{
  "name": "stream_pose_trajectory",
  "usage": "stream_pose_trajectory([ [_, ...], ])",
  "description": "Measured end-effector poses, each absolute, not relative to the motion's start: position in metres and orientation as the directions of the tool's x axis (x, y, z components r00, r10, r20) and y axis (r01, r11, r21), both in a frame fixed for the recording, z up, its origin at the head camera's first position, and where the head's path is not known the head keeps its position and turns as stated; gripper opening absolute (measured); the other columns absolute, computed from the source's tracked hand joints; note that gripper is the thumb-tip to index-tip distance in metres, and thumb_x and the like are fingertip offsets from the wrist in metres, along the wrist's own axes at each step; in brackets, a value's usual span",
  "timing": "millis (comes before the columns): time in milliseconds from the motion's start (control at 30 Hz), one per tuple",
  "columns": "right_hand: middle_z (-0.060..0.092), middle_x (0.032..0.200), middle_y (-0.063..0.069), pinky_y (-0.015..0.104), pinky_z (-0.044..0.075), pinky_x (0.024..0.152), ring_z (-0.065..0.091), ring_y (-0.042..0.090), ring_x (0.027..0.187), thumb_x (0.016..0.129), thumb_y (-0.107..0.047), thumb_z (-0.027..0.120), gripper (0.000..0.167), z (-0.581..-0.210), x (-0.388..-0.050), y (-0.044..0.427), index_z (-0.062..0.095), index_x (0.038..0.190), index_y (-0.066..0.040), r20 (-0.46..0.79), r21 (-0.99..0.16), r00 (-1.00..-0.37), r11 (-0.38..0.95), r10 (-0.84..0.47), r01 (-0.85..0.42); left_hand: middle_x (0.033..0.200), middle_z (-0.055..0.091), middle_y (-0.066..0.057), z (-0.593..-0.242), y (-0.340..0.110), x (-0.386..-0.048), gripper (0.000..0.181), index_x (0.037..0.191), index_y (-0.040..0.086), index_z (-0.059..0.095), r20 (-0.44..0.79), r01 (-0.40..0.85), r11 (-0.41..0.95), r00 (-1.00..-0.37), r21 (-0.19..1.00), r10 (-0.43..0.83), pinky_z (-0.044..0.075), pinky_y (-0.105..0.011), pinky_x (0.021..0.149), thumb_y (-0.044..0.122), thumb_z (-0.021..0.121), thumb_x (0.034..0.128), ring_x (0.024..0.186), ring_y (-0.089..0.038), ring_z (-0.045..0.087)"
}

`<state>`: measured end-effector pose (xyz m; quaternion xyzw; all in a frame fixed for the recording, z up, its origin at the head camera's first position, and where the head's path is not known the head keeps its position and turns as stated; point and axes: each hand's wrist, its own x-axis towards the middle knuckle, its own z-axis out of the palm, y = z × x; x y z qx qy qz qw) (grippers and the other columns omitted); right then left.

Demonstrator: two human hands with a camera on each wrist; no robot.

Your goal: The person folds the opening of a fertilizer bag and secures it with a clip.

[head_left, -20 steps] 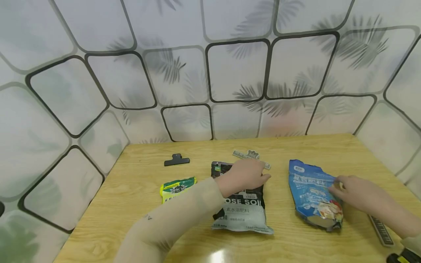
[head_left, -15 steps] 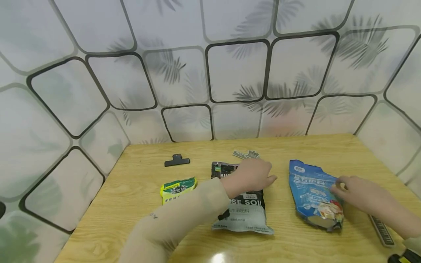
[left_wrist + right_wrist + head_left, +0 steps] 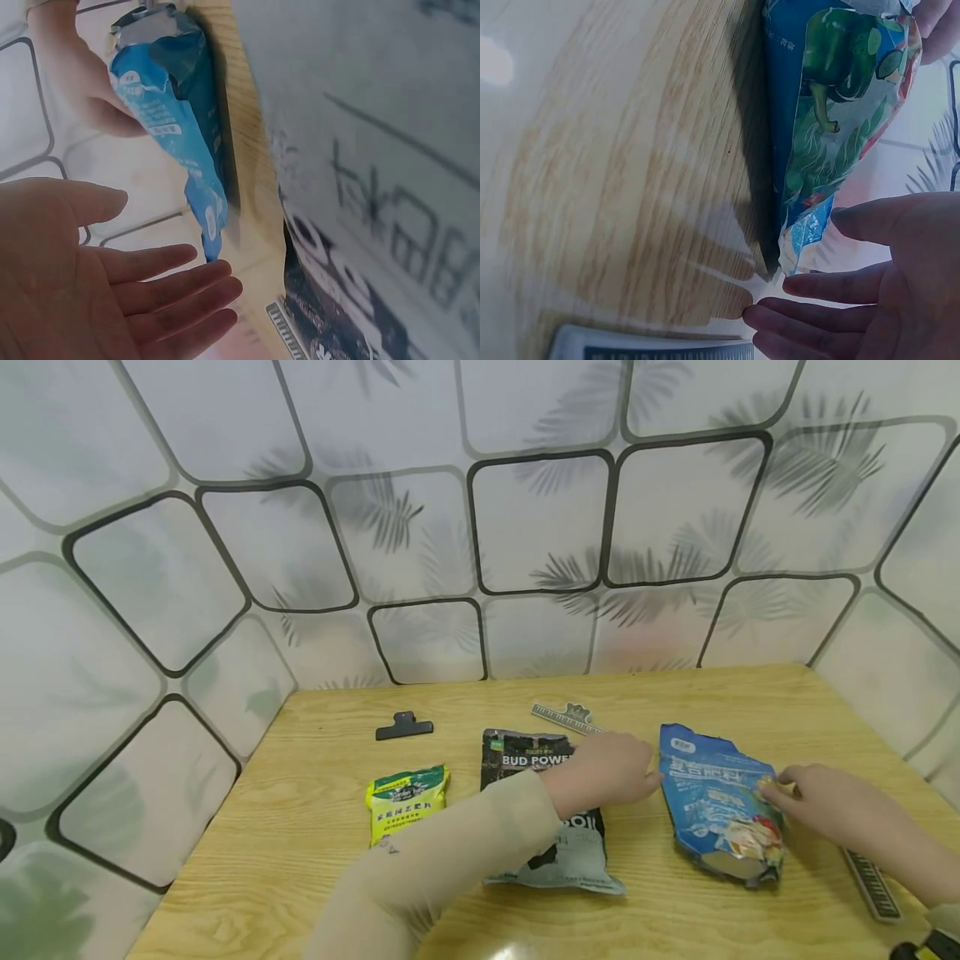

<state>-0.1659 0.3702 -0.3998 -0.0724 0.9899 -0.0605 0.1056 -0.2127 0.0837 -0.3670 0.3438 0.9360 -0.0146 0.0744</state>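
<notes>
Left hand [image 3: 611,768] shifted right toward blue bag [image 3: 708,802] on table's [image 3: 300,827] right side; right hand [image 3: 836,802] beside it; both fingers-extended, gripping nothing; bag likely soft, bottom-heavy, best pinched at flat far end.

Blue bag [image 3: 716,802], creased and vegetable-printed, lies on the table [image 3: 675,697], right of the black-and-grey bag [image 3: 585,856], not touching it.

At four o'clock, the straight-fingered right grip [image 3: 900,281] was beside a blue vegetable-printed plastic pouch [image 3: 840,97] at two; a grey ruler-marked strip [image 3: 660,346] lay at seven.
</notes>
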Motion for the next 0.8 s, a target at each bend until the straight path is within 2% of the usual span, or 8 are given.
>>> stream_pose_trajectory([
  [100, 0.073, 0.104, 0.034, 0.061, 0.061, 0.077, 0.073, 0.046, 0.089, 0.109, -0.03, 0.06, 0.054, -0.399, -0.166, 0.37, 0.064, 0.115, 0.023, -0.195, -0.144, -0.968, 0.981, -0.158, -0.131, 0.059, 0.041, 0.008, -0.37, 0.088, -0.212, 0.054, 0.065, 0.023, 0.047, -0.163, 0.649, 0.76, -0.747, 0.028, 0.644, 0.033, -0.022, 0.044, 0.049, 0.049, 0.1121, 0.05, -0.007, 0.04],
  [233, 0.074, 0.101, 0.032, 0.06, 0.061, 0.076, 0.073, 0.045, 0.087, 0.109, -0.03, 0.06, 0.051, -0.4, -0.167, 0.37, 0.066, 0.111, 0.021, -0.194, -0.157, -0.969, 0.98, -0.155, -0.125, 0.061, 0.044, 0.009, -0.373, 0.093, -0.212, 0.058, 0.061, 0.023, 0.046, -0.185, 0.645, 0.764, -0.748, 0.026, 0.637, 0.035, -0.022, 0.046, 0.049, 0.049, 0.1126, 0.051, -0.007, 0.042],
  [533, 0.075, 0.098, 0.03, 0.061, 0.061, 0.078, 0.072, 0.048, 0.09, 0.107, -0.028, 0.062, 0.047, -0.405, -0.17, 0.371, 0.069, 0.107, 0.018, -0.181, -0.143, -0.97, 0.98, -0.161, -0.136, 0.06, 0.043, 0.007, -0.38, 0.103, -0.21, 0.056, 0.063, 0.023, 0.049, -0.243, 0.614, 0.789, -0.763, 0.017, 0.599, 0.033, -0.025, 0.046, 0.05, 0.049, 0.1121, 0.051, -0.008, 0.043],
  [800, 0.074, 0.096, 0.031, 0.061, 0.06, 0.077, 0.072, 0.047, 0.088, 0.107, -0.025, 0.061, 0.046, -0.408, -0.174, 0.369, 0.068, 0.106, 0.021, -0.195, -0.166, -0.969, 0.979, -0.154, -0.122, 0.071, 0.053, 0.008, -0.382, 0.113, -0.208, 0.052, 0.071, 0.026, 0.059, -0.301, 0.597, 0.802, -0.769, -0.024, 0.564, 0.036, -0.026, 0.05, 0.053, 0.044, 0.1125, 0.057, -0.008, 0.047],
])
